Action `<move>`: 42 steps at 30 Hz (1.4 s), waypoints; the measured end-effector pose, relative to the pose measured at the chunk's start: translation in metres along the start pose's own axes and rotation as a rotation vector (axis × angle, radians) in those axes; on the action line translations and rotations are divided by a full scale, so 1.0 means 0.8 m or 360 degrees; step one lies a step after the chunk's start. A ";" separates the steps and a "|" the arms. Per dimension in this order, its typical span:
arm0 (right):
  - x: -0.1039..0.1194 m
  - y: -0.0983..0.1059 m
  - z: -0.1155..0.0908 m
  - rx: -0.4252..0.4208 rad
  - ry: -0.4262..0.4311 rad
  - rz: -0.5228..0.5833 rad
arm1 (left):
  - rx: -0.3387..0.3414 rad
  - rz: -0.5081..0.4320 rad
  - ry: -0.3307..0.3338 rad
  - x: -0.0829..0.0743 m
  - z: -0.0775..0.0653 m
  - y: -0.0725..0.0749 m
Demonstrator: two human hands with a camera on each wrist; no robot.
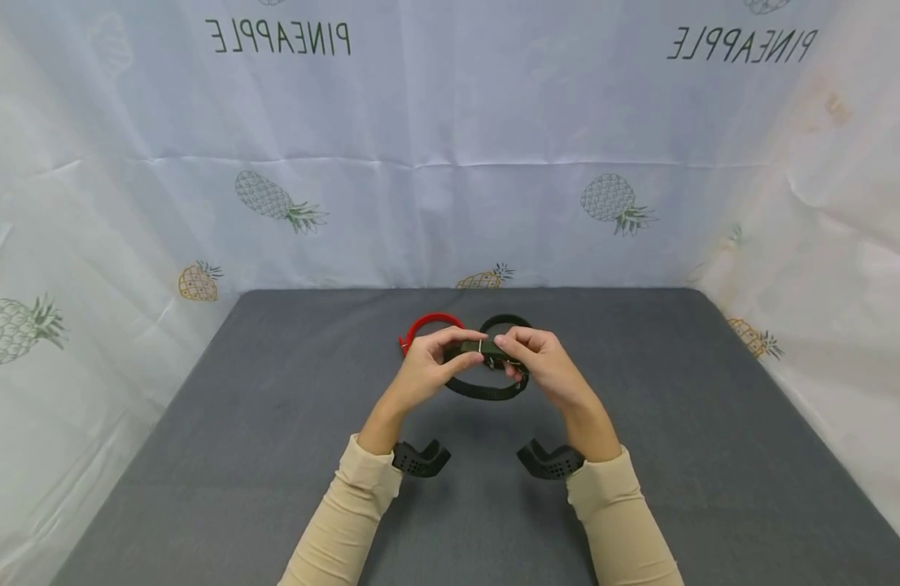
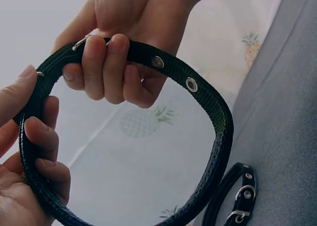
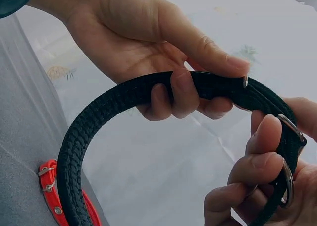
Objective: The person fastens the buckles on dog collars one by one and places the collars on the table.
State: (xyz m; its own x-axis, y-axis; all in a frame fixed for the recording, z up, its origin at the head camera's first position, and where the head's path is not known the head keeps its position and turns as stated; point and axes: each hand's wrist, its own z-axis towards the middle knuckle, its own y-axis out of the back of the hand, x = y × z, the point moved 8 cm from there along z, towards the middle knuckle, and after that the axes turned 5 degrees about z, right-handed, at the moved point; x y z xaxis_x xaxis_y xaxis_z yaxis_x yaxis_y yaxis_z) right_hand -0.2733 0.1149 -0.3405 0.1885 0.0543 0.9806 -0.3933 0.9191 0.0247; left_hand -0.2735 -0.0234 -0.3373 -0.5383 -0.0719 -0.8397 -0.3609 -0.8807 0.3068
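Both hands hold one dark green collar point(image 1: 487, 392), a closed woven loop raised in front of the person. My left hand point(image 1: 424, 365) pinches the strap between thumb and fingers, close to a thin silver loop on it. On the other side, my right hand point(image 1: 551, 366) grips the strap by the buckle point(image 3: 291, 128), with a D-ring point(image 3: 287, 184) beside its fingers. Metal-rimmed holes point(image 2: 191, 84) show along the strap in the left wrist view. Fingers hide part of the strap and buckle.
On the grey table point(image 1: 274, 456) behind the hands lie a red collar point(image 1: 435, 317) at left and a black collar point(image 1: 507, 318) at right, each with metal fittings. A white pineapple-print curtain point(image 1: 450, 220) encloses the table's back and sides.
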 end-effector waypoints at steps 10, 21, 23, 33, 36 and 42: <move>-0.014 0.009 0.007 -0.0039 -0.0153 0.0031 | -0.0237 -0.0092 0.0005 0.001 0.002 0.019; -0.014 0.015 0.004 0.0029 -0.0130 0.0115 | -0.0350 -0.0167 0.0048 0.006 0.000 0.030; -0.014 0.015 0.003 0.0030 -0.0125 0.0126 | -0.0336 -0.0172 0.0048 0.007 0.000 0.030; -0.016 0.020 0.006 0.0009 -0.0136 0.0153 | -0.0319 -0.0131 0.0051 0.008 0.002 0.028; -0.015 0.021 0.006 0.0010 -0.0143 0.0175 | -0.0308 -0.0107 0.0095 0.009 0.000 0.029; -0.010 0.026 0.002 0.0029 -0.0113 0.0162 | -0.0324 -0.0093 0.0140 0.013 -0.002 0.035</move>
State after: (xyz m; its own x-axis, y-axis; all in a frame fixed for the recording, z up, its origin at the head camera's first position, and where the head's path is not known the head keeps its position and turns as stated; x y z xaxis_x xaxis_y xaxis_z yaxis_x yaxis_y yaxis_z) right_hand -0.2846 0.1327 -0.3476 0.0827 0.1184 0.9895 -0.4237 0.9029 -0.0726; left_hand -0.2880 -0.0497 -0.3377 -0.4495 -0.0506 -0.8919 -0.2238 -0.9602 0.1672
